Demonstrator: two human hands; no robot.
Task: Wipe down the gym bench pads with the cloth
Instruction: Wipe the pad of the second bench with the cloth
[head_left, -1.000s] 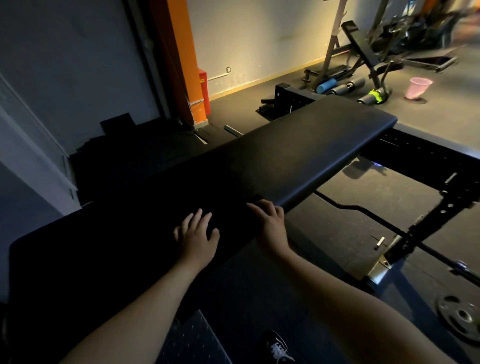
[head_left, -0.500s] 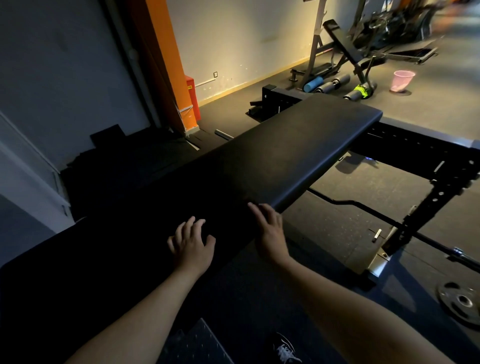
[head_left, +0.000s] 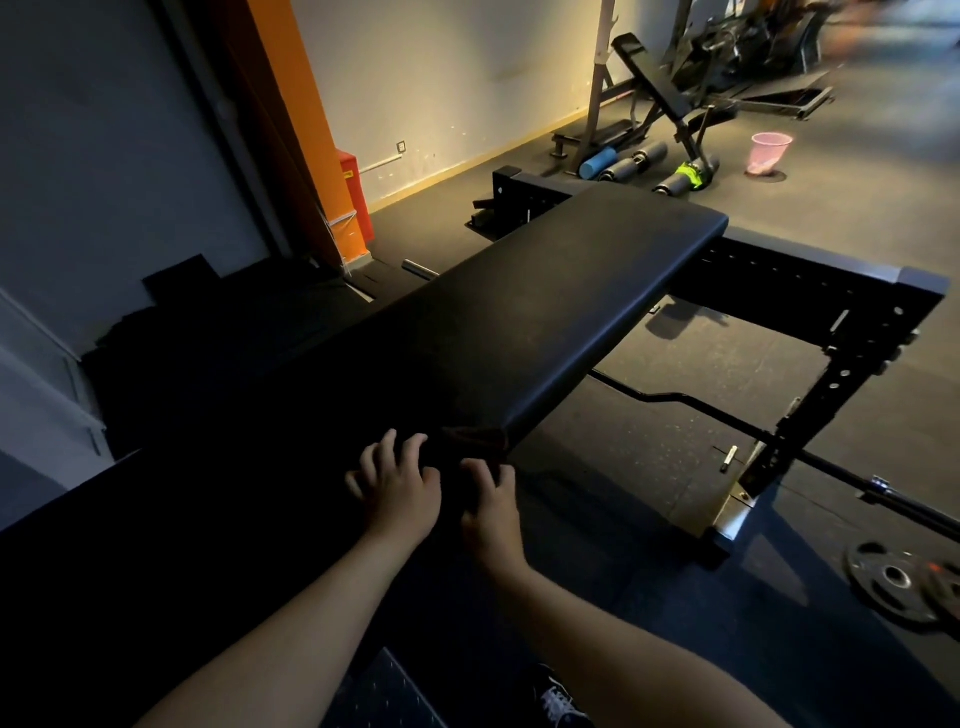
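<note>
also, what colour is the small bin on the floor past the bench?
Pink, translucent-looking; the bin shows in the head view, top right.

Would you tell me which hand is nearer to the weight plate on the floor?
The right hand: it is at the bench pad's near edge, on the weight plate's side. The left hand lies beside it, farther away.

No legible text anywhere.

The bench pad (head_left: 545, 312) is black. The bucket (head_left: 769, 153) is pink. The pillar (head_left: 306, 130) is orange. The roller (head_left: 597, 162) is blue.
</note>
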